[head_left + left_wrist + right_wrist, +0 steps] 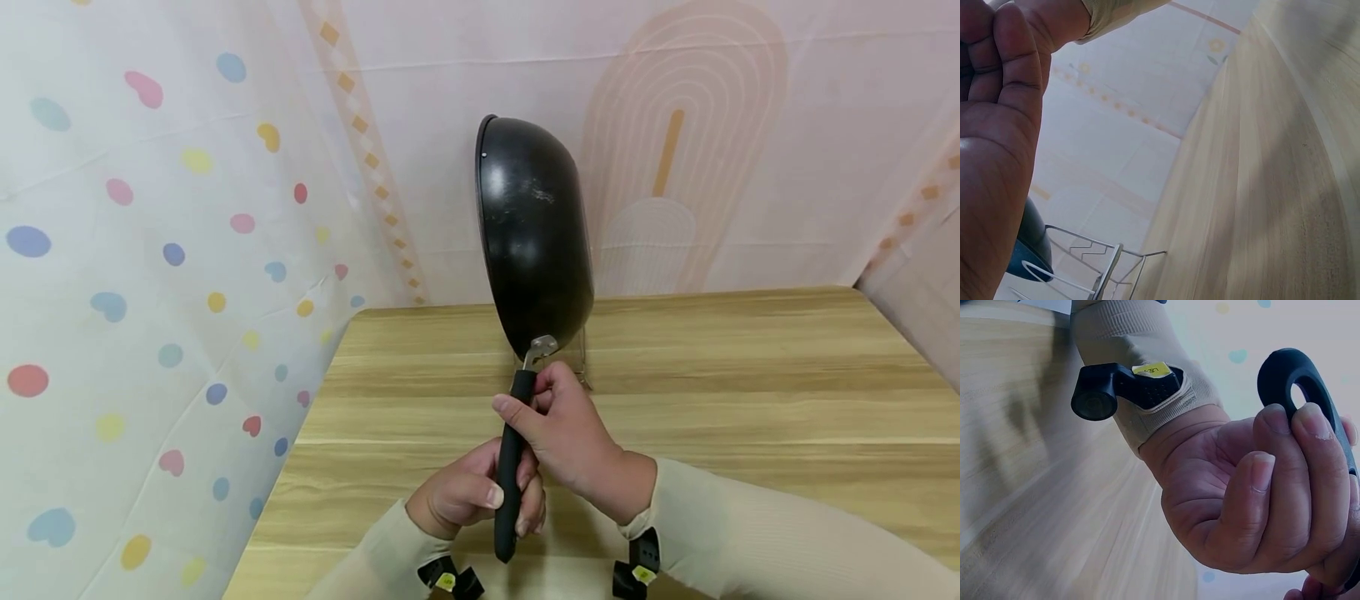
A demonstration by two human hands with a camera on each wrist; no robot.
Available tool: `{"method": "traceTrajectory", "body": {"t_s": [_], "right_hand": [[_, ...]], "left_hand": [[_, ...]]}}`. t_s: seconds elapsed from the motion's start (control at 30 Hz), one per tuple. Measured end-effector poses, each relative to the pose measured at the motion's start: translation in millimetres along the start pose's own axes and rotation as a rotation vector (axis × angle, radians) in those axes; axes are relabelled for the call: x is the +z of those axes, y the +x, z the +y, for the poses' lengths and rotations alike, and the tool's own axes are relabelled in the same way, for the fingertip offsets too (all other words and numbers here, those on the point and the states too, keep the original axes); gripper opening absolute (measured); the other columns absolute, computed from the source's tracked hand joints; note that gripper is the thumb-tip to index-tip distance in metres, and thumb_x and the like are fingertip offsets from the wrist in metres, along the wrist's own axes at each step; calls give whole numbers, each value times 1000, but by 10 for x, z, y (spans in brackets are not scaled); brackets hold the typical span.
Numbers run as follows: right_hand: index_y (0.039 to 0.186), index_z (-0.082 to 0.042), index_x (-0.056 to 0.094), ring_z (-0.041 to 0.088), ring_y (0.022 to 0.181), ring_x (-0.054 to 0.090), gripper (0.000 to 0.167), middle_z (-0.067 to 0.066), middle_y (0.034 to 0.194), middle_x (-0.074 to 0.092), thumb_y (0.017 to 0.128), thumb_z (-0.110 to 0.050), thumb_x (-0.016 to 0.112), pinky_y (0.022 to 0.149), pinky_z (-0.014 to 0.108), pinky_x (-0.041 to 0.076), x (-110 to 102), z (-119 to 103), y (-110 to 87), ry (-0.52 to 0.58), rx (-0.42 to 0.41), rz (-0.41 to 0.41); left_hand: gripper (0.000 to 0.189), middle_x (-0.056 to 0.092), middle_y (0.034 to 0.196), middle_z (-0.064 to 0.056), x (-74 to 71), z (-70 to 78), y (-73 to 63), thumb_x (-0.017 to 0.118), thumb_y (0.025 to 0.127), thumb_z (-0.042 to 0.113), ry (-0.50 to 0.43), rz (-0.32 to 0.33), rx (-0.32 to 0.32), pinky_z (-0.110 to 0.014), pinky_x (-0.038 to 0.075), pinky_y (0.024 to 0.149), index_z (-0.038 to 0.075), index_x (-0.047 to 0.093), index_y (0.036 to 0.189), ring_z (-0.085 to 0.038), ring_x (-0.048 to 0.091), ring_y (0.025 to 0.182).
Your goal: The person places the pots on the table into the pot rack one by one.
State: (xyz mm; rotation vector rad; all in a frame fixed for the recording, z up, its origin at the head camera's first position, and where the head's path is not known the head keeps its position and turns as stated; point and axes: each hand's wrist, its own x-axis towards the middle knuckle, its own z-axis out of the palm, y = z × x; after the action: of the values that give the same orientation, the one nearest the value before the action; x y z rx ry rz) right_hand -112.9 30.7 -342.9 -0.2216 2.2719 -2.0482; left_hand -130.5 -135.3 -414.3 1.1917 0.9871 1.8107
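A black frying pan (534,237) stands on edge in the head view, its rounded underside to the right and its handle (511,467) pointing towards me. My left hand (468,492) grips the handle near its end, thumb on top. Higher up, close to the metal bracket, my right hand (573,433) pinches the handle between thumb and fingers. A wire rack (1108,272) shows beside part of the pan (1034,244) in the left wrist view. From the head it is mostly hidden behind the pan; whether they touch I cannot tell.
The wood-grain table (750,400) reaches back to a patterned cloth (675,150). Another cloth with coloured dots (150,333) hangs along the left side. Each sleeve carries a small black camera (636,567) at the wrist.
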Motion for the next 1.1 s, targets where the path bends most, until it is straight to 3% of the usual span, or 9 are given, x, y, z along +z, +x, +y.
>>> {"method": "traceTrajectory", "body": {"t_s": [0.2, 0.4, 0.83, 1.1], "right_hand": [[105, -4, 48, 18, 78, 67, 36, 9, 81, 72, 98, -23, 78, 78, 33, 52, 1, 5, 12, -3, 4, -8], [104, -4, 48, 18, 76, 67, 36, 8, 79, 71, 98, -23, 78, 77, 33, 52, 4, 16, 19, -7, 8, -8], [105, -4, 50, 17, 76, 66, 36, 8, 78, 70, 97, -23, 79, 74, 30, 52, 29, 64, 33, -14, 0, -8], [105, -5, 50, 18, 75, 65, 36, 7, 78, 69, 97, -23, 79, 73, 29, 51, 42, 87, 32, -2, 0, -10]], "left_hand": [[24, 66, 78, -1, -2, 1, -3, 63, 97, 32, -2, 1, -6, -31, 55, 89, 15, 47, 97, -9, 66, 84], [24, 58, 72, -16, -11, -7, 6, 62, 97, 31, 11, -6, 4, -32, 55, 88, 14, 46, 96, -11, 65, 82], [23, 57, 72, -18, 0, -33, -30, 61, 96, 28, 4, 11, 0, -33, 56, 89, 12, 44, 96, -12, 65, 82], [20, 65, 79, -1, -2, -78, -62, 60, 96, 27, -19, 14, 5, -32, 55, 90, 13, 46, 98, -9, 66, 85]]}}
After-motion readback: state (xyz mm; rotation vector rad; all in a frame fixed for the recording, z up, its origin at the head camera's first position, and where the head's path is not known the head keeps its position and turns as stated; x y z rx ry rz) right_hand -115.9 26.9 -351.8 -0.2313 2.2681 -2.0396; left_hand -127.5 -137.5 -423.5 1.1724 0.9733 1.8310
